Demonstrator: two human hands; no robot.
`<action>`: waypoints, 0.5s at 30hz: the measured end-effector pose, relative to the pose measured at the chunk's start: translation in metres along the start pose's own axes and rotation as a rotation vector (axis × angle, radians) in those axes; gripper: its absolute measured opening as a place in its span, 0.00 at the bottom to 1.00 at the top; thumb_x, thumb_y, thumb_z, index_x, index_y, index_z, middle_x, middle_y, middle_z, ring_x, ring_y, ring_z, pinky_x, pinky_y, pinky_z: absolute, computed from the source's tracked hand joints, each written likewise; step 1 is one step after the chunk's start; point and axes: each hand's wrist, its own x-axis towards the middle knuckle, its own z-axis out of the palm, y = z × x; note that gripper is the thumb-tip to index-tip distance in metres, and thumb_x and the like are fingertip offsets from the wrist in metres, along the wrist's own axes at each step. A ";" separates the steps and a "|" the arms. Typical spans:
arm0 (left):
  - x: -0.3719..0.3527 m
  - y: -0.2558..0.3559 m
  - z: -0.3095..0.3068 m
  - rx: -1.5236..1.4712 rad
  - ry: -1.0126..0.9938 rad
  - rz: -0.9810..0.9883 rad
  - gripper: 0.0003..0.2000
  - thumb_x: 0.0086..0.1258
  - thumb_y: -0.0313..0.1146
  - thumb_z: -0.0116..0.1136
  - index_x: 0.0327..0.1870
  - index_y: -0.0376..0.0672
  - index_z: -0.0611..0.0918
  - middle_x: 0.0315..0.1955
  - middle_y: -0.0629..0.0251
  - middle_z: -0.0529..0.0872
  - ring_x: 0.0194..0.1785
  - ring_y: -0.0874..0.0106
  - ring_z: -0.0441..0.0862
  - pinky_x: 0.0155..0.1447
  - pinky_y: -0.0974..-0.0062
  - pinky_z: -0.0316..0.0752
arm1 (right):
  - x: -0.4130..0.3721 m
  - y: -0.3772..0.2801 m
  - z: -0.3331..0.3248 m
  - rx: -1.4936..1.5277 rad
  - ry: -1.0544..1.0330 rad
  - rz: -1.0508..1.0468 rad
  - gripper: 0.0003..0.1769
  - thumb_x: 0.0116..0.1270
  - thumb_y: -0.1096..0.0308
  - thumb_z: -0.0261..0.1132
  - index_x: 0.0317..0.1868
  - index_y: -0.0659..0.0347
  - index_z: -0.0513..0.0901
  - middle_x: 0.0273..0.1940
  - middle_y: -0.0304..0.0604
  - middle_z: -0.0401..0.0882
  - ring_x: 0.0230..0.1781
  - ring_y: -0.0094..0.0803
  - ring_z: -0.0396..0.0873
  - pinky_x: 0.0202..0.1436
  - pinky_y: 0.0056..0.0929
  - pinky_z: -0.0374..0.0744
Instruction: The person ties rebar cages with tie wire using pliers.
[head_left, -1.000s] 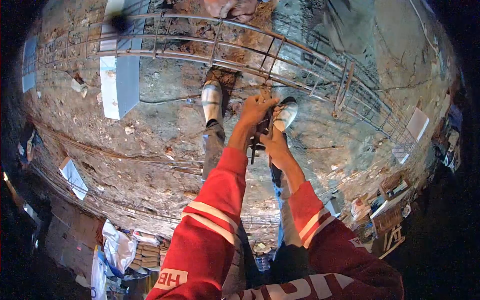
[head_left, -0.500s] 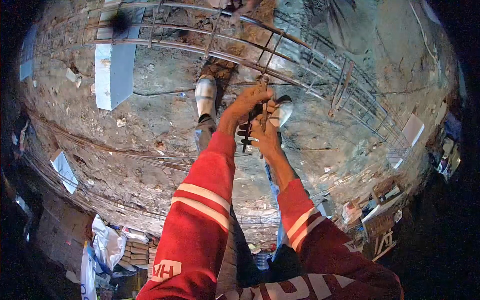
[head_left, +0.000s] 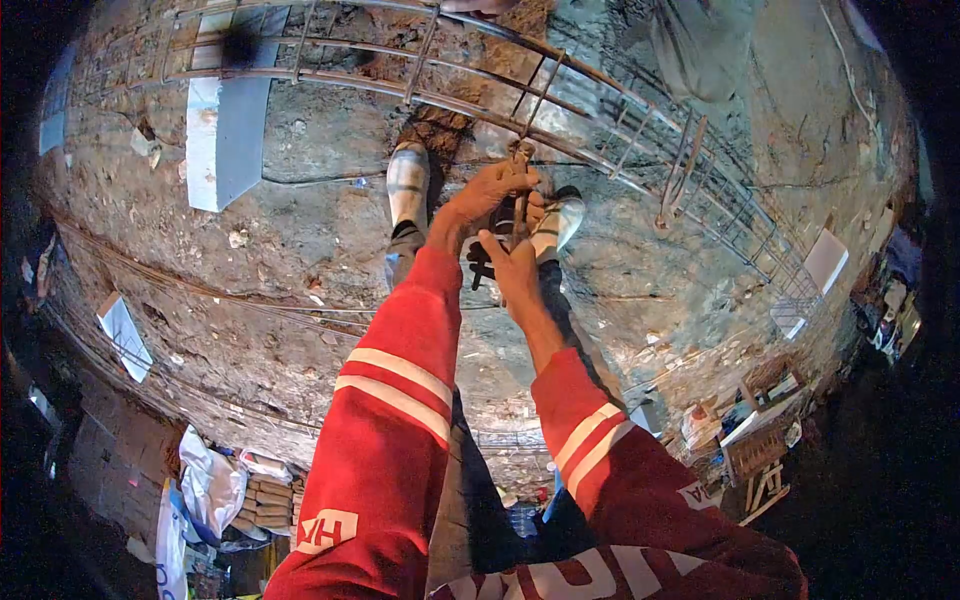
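My left hand (head_left: 487, 196) grips a dark-handled pincer tool (head_left: 492, 262) whose jaws meet a tie wire (head_left: 522, 152) on a bar of the long rusty rebar cage (head_left: 640, 150). Just below it, my right hand (head_left: 515, 267) closes around the same tool's handles. Both arms wear red sleeves with pale stripes. My two feet in light shoes (head_left: 407, 183) stand on the ground right under the cage.
The rebar cage runs from upper left to lower right over rough dirt and concrete ground. A white foam slab (head_left: 225, 120) lies at the left. Loose wires cross the ground. Bags, bricks and clutter (head_left: 240, 485) lie along the bottom and right edges.
Both hands and the tool have risen toward the cage bar, and the left hand now sits at the tie wire. The view has shifted slightly forward.
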 end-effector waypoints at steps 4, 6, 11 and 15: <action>0.004 0.000 -0.006 0.035 -0.066 0.025 0.13 0.67 0.40 0.62 0.44 0.45 0.74 0.32 0.64 0.82 0.32 0.69 0.84 0.36 0.71 0.81 | 0.003 -0.036 -0.015 0.185 -0.334 0.463 0.16 0.67 0.56 0.64 0.27 0.56 0.72 0.23 0.28 0.65 0.21 0.20 0.60 0.23 0.27 0.60; 0.005 0.000 -0.008 0.083 -0.068 0.059 0.13 0.67 0.40 0.62 0.45 0.45 0.74 0.32 0.64 0.82 0.32 0.68 0.84 0.36 0.71 0.81 | 0.007 -0.026 -0.015 0.020 -0.339 0.340 0.18 0.68 0.55 0.64 0.25 0.56 0.71 0.22 0.28 0.63 0.21 0.20 0.58 0.23 0.27 0.59; 0.004 0.001 -0.005 -0.017 -0.081 -0.021 0.14 0.67 0.41 0.61 0.46 0.44 0.74 0.32 0.64 0.82 0.32 0.69 0.83 0.37 0.71 0.81 | 0.008 -0.005 -0.011 -0.007 -0.230 0.341 0.20 0.69 0.53 0.62 0.25 0.56 0.71 0.21 0.29 0.63 0.21 0.21 0.59 0.22 0.28 0.59; 0.000 0.004 -0.002 -0.033 -0.075 -0.024 0.15 0.67 0.42 0.62 0.45 0.43 0.75 0.31 0.64 0.82 0.31 0.70 0.83 0.35 0.73 0.79 | 0.008 -0.007 -0.003 0.131 -0.197 0.338 0.17 0.64 0.54 0.67 0.32 0.58 0.75 0.28 0.32 0.69 0.27 0.23 0.65 0.29 0.28 0.64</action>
